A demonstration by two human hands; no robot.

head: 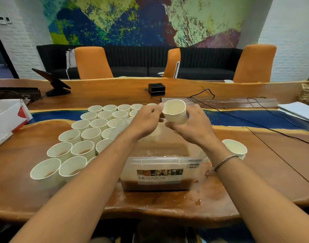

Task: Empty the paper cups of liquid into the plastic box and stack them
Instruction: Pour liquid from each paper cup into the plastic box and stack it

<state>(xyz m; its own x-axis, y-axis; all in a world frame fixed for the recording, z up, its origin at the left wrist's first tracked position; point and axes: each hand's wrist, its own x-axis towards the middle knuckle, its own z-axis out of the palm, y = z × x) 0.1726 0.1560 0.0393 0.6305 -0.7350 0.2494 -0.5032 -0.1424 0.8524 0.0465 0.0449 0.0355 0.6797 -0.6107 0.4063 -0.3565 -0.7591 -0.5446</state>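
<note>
A clear plastic box (pixel 160 163) labelled MEGABOX stands at the table's near edge, with brown liquid in its bottom. Both hands are raised above its far end. My right hand (pixel 194 126) grips a white paper cup (pixel 175 112), tilted with its mouth toward me; the inside looks empty. My left hand (pixel 145 120) is beside it, thumb and fingers pinching near the cup's left rim. Several rows of paper cups (pixel 83 135) holding brown liquid stand to the left. A short stack of empty cups (pixel 235 149) sits right of the box.
Brown spills (pixel 196 201) dot the wooden table right of the box. A white and red box (pixel 4 118) sits far left. Black cables (pixel 238 113), papers (pixel 299 111), a small black device (pixel 156 89) and a tilted screen (pixel 53 81) lie further back. Orange chairs stand behind the table.
</note>
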